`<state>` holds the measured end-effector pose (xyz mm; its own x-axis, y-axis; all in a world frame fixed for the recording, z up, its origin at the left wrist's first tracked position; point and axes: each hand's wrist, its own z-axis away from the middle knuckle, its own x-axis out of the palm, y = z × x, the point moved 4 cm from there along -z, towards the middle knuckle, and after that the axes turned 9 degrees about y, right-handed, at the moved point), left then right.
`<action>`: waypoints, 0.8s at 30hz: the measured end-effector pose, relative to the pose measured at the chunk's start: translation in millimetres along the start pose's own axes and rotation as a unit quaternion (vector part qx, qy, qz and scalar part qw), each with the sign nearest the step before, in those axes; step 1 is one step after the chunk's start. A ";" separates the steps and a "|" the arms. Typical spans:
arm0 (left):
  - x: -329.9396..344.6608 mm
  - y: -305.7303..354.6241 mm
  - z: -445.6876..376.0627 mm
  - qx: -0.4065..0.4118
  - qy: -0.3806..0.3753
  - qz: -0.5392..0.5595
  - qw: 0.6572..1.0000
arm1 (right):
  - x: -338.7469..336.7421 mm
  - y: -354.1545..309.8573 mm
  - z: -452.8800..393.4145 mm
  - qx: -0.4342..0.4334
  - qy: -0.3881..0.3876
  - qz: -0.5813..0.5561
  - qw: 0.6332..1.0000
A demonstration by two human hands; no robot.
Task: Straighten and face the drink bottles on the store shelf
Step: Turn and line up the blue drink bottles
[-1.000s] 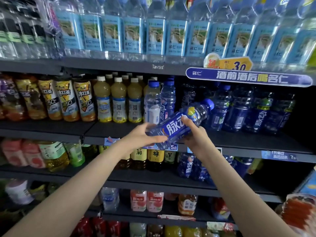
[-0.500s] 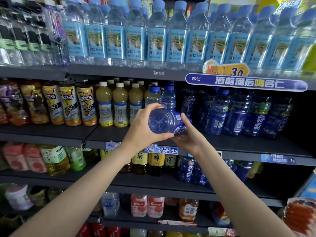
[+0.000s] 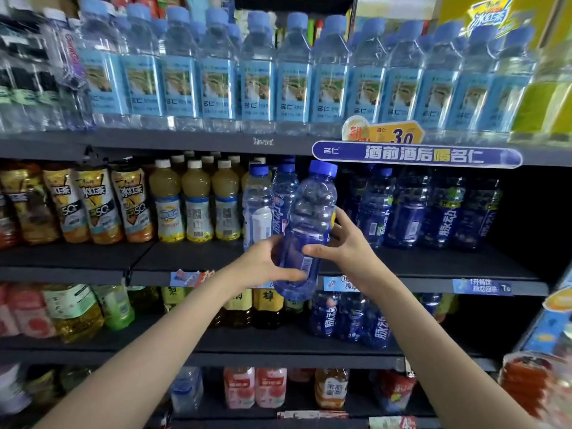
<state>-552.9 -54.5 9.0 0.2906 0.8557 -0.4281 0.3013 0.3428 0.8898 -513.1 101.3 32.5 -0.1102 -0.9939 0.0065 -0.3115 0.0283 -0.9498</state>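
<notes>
Now, step in hand: blue drink bottle (image 3: 309, 230) held upright in front of the middle shelf (image 3: 433, 263), barcode side facing the viewer, brand face turned away.
Left hand (image 3: 266, 264): fingers and thumb wrapped round the lower body of the bottle, near its base.
Right hand (image 3: 343, 243): fingers curled round the bottle's waist from the right, thumb across the front.
Bottle position: off the shelf, base hanging below the shelf lip, cap (image 3: 322, 168) just under the purple promo strip (image 3: 414, 154).
How to do it well: by my reading, turn the bottle about its long axis until the brand print faces out; keep it vertical; set it in the gap left of the dark blue row (image 3: 433, 212), its base square and level with its neighbours.
Caution: likely tight fit beside the two clear blue-capped bottles (image 3: 269, 205); lower it straight so nothing gets knocked.
Count, hands: two, both on the one bottle.
Count, front row of yellow juice bottles (image 3: 196, 205): three, more caps behind.
Count, iced-tea bottles (image 3: 96, 205) at left: three clear fronts, further ones blurred.
Count, dark blue front row: about four; the far right is too dark to be sure.
Count, top-shelf water bottles (image 3: 297, 85): roughly a dozen fronts.
</notes>
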 end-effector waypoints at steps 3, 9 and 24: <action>6.8 0.1 -6.1 0.047 0.111 -0.068 0.990 | -2.9 -6.2 -6.5 -0.019 -0.002 0.084 0.996; 27.8 -2.4 -17.3 0.100 0.232 -0.163 0.954 | -1.7 -5.5 -18.9 -0.083 0.121 0.157 0.977; -35.2 -19.2 -70.2 0.108 0.400 -0.183 0.891 | 20.2 33.3 -121.7 -0.062 0.086 0.266 0.958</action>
<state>-632.6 -64.0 18.0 -0.5784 0.7341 -0.3557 0.4367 0.6470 0.6251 -640.6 95.1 39.1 -0.4345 -0.8038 -0.4063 -0.2762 0.5484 -0.7893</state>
